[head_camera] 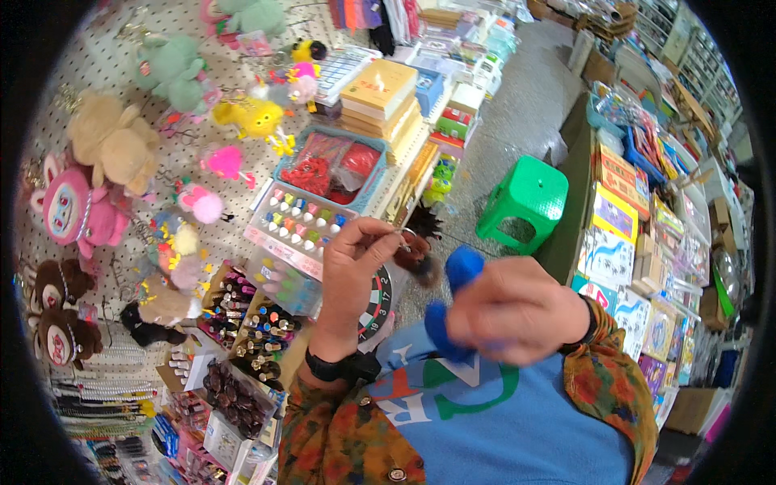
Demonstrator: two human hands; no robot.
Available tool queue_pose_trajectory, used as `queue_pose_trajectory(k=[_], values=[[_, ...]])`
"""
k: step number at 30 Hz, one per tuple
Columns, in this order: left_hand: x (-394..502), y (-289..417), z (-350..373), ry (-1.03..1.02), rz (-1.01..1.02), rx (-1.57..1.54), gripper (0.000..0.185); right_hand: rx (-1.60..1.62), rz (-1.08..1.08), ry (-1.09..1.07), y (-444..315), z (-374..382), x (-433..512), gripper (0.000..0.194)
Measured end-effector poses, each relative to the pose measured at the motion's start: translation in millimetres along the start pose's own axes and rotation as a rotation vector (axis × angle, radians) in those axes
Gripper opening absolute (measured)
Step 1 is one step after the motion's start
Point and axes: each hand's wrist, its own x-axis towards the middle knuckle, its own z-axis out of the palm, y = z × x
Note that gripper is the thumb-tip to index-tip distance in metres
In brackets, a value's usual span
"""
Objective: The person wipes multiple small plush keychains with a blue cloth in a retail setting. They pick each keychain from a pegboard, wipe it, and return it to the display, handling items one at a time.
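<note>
My left hand, with a black band at its wrist, pinches the metal ring of a brown furry keychain between thumb and fingertips. The charm hangs to the right of my fingers. My right hand is blurred and closed around a bright blue cloth, which sticks out above and below the fist. A gap separates the cloth from the keychain. Plush keychains hang on the white pegboard to the left, among them a pink doll, a tan bear-like plush and a yellow one.
Below the pegboard a shelf holds a blue basket of red goods, stacked yellow books and boxed small figures. A dartboard stands below my left hand. A green plastic stool is on the aisle floor; a loaded table borders the right.
</note>
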Motion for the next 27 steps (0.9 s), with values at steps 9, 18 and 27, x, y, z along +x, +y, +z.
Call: queue_pose_trajectory(k=[9,18,27], values=[[4,3,11,-0.074,-0.043,-0.178,0.010,0.767,-0.324,0.071,-52,12,10,0.023],[-8,9,-1,-0.242,0.065,-0.273,0.010,0.672,-0.422,0.072,-56,38,9,0.019],[-33,28,1,-0.161,0.154,0.032,0.008,-0.385,0.211,0.518,-22,42,5,0.029]])
